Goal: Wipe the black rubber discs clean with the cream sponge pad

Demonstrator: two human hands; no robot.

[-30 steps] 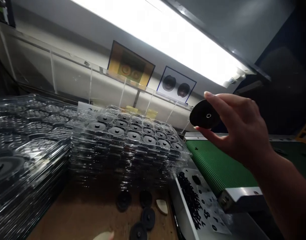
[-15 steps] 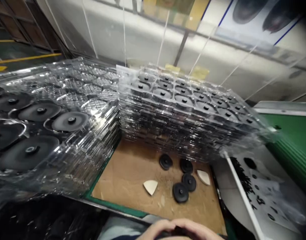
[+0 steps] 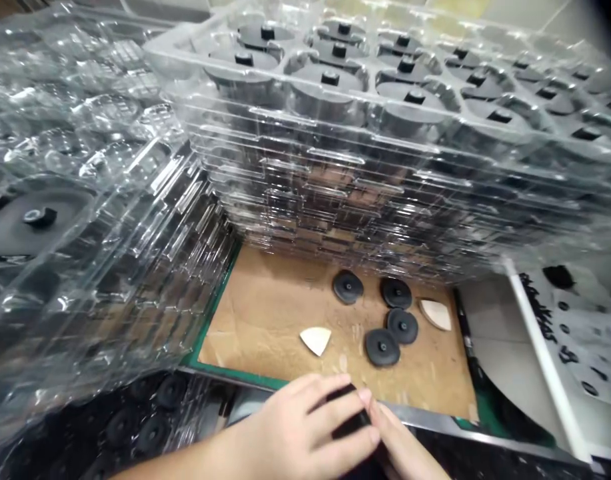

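Note:
Both of my hands meet at the bottom edge of the view around a black disc (image 3: 349, 419). My left hand (image 3: 305, 433) wraps its fingers over the top of the disc. My right hand (image 3: 402, 448) presses against it from the right, fingers together. Most of the disc is hidden under the fingers. Just beyond them, several loose black discs (image 3: 382, 347) and two cream wedge-shaped pieces (image 3: 316, 339) lie on a brown board (image 3: 265, 313).
A tall stack of clear plastic trays (image 3: 365, 160) filled with black discs stands behind the board. Another stack of clear trays (image 3: 75, 220) rises at the left. A white tray (image 3: 545, 347) with small black parts sits at the right.
My right hand came down from holding a black disc up near the lamp. The view tilted down to the bench. Both hands now close on a disc at the near edge.

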